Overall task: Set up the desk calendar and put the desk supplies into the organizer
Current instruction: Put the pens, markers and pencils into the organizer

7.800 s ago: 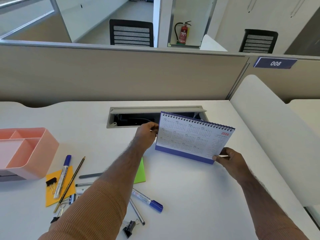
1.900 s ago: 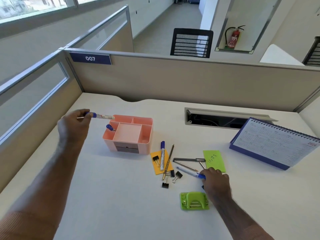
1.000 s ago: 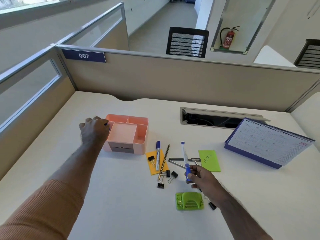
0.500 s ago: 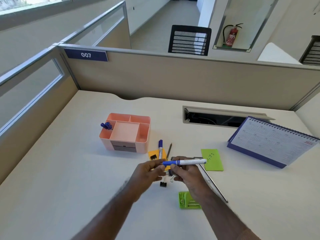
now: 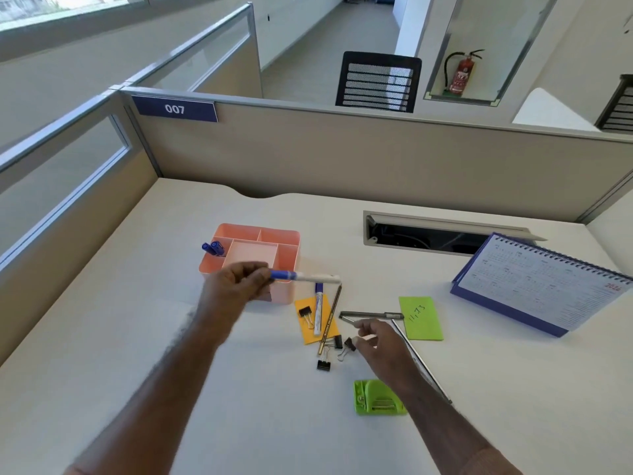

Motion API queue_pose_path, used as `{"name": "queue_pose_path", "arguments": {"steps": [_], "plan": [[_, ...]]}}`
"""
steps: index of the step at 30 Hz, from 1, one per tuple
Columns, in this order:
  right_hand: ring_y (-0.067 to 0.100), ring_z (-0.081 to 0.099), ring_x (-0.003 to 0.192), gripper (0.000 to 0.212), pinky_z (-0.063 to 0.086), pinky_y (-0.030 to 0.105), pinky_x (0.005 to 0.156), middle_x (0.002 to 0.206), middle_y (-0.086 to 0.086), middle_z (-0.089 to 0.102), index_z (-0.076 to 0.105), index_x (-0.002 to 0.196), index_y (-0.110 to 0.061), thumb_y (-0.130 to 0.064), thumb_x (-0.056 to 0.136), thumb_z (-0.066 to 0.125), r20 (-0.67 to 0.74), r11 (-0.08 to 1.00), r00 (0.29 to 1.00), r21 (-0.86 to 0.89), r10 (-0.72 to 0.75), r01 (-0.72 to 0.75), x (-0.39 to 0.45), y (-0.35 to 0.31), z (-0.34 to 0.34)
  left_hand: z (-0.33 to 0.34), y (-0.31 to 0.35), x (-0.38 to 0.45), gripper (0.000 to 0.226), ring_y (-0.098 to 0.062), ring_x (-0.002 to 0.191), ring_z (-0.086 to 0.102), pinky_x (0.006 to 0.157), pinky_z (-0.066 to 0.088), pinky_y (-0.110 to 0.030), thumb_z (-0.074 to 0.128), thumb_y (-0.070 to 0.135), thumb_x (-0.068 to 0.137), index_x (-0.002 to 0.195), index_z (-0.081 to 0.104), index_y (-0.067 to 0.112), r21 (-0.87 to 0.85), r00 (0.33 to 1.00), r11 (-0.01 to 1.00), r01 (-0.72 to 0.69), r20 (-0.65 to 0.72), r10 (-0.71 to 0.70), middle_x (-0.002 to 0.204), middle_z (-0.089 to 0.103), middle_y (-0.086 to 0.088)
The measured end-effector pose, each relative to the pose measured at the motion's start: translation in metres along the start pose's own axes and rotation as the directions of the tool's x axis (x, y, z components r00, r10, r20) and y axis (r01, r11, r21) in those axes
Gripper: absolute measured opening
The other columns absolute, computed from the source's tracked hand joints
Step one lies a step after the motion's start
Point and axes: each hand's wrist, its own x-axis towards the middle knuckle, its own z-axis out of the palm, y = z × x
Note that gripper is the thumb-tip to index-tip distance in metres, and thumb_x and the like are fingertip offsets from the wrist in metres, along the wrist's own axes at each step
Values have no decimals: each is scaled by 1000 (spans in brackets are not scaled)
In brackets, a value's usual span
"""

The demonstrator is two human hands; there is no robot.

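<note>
Marker, blue-capped, is being pinched at its cap end by the left hand, hanging level just in front of the pink organizer. Right hand is hovering loose-fingered, gripping nothing, over binder clips.

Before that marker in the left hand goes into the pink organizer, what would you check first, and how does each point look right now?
1. Left hand grips the blue-capped marker: ok.
2. Marker upright for dropping in: not ok, it lies level.
3. Room in the pink organizer compartment holding two blue markers: cannot tell.
4. Marker over that compartment: not ok, it is over the front edge.
5. Right hand free for the next item: ok, open above the binder clips.
</note>
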Motion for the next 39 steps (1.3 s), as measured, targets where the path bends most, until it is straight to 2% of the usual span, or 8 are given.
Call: {"name": "queue_pose_path", "arguments": {"steps": [4, 8, 12, 15, 19, 24, 33, 39], "plan": [[16, 54, 106, 27, 46, 37, 93, 113, -10, 58, 61, 115, -34, -30, 88, 60, 51, 928, 995, -360, -86, 99, 3, 8, 8, -45, 32, 31, 10, -16, 69, 65, 68, 57, -21, 75, 12, 85, 89, 75, 20, 239, 959, 952, -191, -159, 233, 83, 71, -15], [19, 45, 121, 36, 39, 38, 95, 130, -10, 52, 54, 126, -37, -34, 91, 51, 143, 789, 976, -575, -164, 217, 10, -8, 25, -79, 55, 56, 14, 1, 60, 65, 56, 47, -6, 78, 24, 83, 97, 76, 21, 522, 864, 811, -265, -245, 440, 82, 73, -3], [20, 43, 125, 45, 40, 39, 91, 137, -8, 46, 45, 136, -41, -34, 92, 46, 218, 641, 936, -684, -275, 347, 18, -21, 45, -91, 65, 70, 25, -16, 73, 68, 62, 52, -13, 73, 26, 87, 105, 75, 8, 766, 793, 585, -266, -171, 585, 93, 75, -8], [28, 51, 116, 42, 40, 42, 90, 131, 0, 52, 48, 134, -38, -35, 93, 48, 242, 564, 927, -739, -288, 368, 21, -28, 57, -89, 64, 75, 24, -17, 75, 66, 68, 51, -22, 73, 22, 87, 103, 76, 5, 844, 764, 461, -274, -100, 638, 97, 76, -13], [23, 65, 84, 22, 49, 39, 71, 93, -2, 67, 73, 98, -34, -39, 77, 72, 131, 505, 937, -814, -323, 288, 22, -32, 66, -83, 57, 81, 24, -22, 80, 68, 74, 57, -33, 72, 21, 88, 105, 75, 4, 896, 794, 377, -236, -45, 606, 100, 75, -14], [25, 57, 102, 22, 37, 41, 85, 112, 0, 58, 59, 110, -27, -36, 95, 47, 106, 590, 972, -779, -209, 212, 30, -23, 72, -80, 46, 91, 21, -24, 82, 67, 67, 52, -29, 70, 21, 90, 104, 76, 6, 945, 852, 279, -171, -1, 524, 101, 74, -14], [23, 60, 99, 16, 42, 37, 87, 107, -1, 62, 55, 107, -21, -24, 94, 46, -25, 763, 998, -646, -56, 27, 34, -33, 69, -76, 31, 109, 24, -24, 85, 68, 66, 57, -34, 70, 26, 90, 108, 74, 12, 976, 908, 192, -106, 16, 418, 103, 74, -11], [18, 64, 76, 17, 54, 32, 63, 93, -1, 66, 64, 101, -15, -20, 86, 59, -149, 991, 980, -3, 131, -133, 34, -38, 56, -76, 25, 112, 27, -23, 87, 67, 59, 50, -29, 63, 36, 94, 113, 73, 19, 996, 931, 93, -1, -33, 365, 107, 75, -7]]}}
